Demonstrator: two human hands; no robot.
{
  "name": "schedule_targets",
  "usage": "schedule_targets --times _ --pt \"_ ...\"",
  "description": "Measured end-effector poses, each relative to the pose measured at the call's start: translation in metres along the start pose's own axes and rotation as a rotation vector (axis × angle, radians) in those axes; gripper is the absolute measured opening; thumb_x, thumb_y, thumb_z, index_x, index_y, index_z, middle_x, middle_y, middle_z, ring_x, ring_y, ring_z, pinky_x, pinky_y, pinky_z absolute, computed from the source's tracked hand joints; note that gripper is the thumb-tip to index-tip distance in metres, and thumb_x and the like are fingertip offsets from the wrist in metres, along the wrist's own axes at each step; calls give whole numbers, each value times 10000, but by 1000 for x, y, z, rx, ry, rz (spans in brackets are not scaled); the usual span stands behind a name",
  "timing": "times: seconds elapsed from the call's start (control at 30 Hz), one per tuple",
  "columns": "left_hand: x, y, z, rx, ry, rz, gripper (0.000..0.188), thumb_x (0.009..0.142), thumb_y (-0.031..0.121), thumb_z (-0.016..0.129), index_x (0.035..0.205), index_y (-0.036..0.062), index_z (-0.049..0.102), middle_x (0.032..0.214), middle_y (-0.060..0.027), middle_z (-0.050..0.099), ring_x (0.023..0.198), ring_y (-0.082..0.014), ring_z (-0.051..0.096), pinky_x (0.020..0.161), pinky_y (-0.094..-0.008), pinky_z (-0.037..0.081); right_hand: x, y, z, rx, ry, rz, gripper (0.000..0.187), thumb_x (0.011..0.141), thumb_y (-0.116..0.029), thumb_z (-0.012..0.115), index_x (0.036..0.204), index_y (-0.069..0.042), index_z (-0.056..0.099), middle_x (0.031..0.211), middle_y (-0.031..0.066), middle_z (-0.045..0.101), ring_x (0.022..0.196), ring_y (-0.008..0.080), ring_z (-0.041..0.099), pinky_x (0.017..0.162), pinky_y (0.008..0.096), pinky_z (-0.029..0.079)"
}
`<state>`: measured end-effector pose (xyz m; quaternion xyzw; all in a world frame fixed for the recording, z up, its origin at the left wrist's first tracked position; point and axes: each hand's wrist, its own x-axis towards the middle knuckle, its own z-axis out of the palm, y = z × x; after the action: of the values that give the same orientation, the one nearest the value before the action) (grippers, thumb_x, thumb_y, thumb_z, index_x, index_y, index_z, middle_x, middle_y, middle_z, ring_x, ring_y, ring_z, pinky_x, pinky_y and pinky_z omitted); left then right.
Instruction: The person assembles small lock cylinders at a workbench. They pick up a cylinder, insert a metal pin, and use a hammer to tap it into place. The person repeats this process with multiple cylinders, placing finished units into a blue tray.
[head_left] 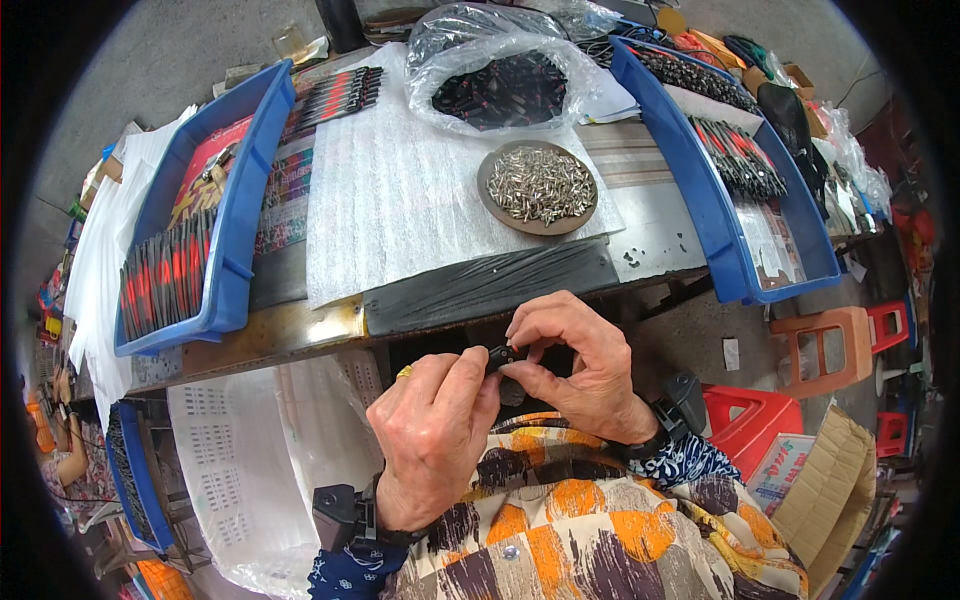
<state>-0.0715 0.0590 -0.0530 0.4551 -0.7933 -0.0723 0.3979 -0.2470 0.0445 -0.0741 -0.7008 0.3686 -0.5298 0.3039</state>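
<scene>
Above my lap, near the bench's front edge, my left hand (432, 420) is closed with thumb and fingers pinching a small black part with a touch of red (502, 357). My right hand (585, 362) is curled from the other side, its thumb and index finger closed at the part's right end. Whether a smaller piece sits between those fingertips is hidden. Farther off on the bench stands a round brown dish (490, 205) heaped with small silvery metal pins (540, 184). Behind it lies an open clear plastic bag (420, 98) full of black pieces (500, 92).
White foam sheet (370, 215) covers the bench middle. A blue tray (232, 290) at left and another blue tray (700, 235) at right hold rows of black-and-red parts. A white basket (215, 480) stands lower left. Red stool (750, 420) and cardboard (825, 490) sit at right.
</scene>
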Motion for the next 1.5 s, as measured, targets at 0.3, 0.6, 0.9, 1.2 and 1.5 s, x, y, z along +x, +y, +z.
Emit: schedule_targets --times 0.3,0.6,0.9,1.2,1.5 --pt "1 4 -3 -26 -24 -38 269 700 -30 734 959 10 676 801 -127 655 684 -274 642 593 -340 510 -2 -7 -1 365 -88 376 280 868 -58 711 1113 36 617 905 72 636 737 90 616 647 207 523" --pt "-4 -3 4 27 12 76 279 695 13 748 966 7 682 797 -97 632 650 -239 630 560 -328 505 2 -5 0 576 -113 662 146 942 -113 638 966 30 649 750 18 639 587 39 555 507 179 456" --pt "0 -4 6 -20 35 65 285 678 -23 739 956 -3 679 799 -117 650 655 -262 639 578 -338 511 -8 -1 18 543 90 495 118 921 -83 674 973 22 656 745 11 639 584 29 541 498 171 434" --pt "2 -11 0 -192 -81 16 289 671 -23 749 946 20 669 802 -102 644 651 -266 633 574 -346 507 -10 15 7 786 -54 511 139 923 -111 672 970 19 652 770 36 660 602 59 580 499 191 463" --pt "-3 -10 6 -121 -50 22 279 684 -8 746 952 17 670 784 -102 627 652 -264 630 571 -347 509 -6 6 7 645 -60 580 102 929 -104 667 930 -3 646 739 -2 625 564 25 526 480 171 418"
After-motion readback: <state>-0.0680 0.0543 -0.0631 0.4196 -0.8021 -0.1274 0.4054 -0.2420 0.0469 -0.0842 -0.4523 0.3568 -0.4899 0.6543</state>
